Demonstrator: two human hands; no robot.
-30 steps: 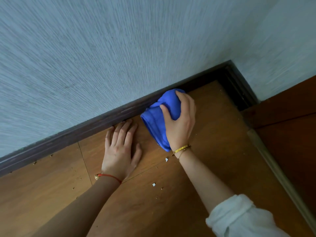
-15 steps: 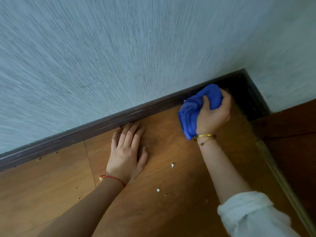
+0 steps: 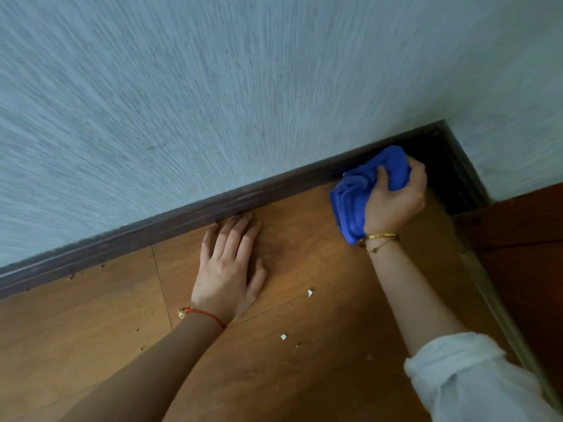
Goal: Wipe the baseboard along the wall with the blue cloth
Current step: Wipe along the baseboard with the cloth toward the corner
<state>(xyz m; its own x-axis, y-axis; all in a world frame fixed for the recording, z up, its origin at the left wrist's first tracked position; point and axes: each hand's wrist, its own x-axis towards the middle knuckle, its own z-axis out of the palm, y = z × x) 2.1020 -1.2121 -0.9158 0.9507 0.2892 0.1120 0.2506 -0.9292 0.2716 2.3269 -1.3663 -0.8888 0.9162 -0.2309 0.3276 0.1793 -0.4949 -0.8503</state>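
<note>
1. My right hand (image 3: 393, 202) holds the blue cloth (image 3: 362, 193) bunched up, fingers (image 3: 384, 177) and thumb curled round the wad. The cloth sits against the dark baseboard (image 3: 195, 220) close to the corner, with its loose tail trailing down onto the floor (image 3: 304, 345).
2. My left hand (image 3: 227, 275) lies flat on the floor, fingers straight and slightly spread, holding nothing; the tips just reach the foot of the baseboard. It is my prop, so I lean on it and leave the right arm free to move.
3. I judge the step in hand to be the corner end of the run. I should press the wad firmly so it covers both the face and the top ledge of the board, where dust likely gathers.
4. The corner itself is in deep shadow and I cannot tell how clean it is, so I ought to push a fold of cloth right into the angle.
5. Small white flecks (image 3: 309, 293) lie on the floor near my left hand; the dragging tail could catch them, so I would gather it into my grip.
6. The long stretch of baseboard to the left probably wants slow, overlapping strokes.
</note>
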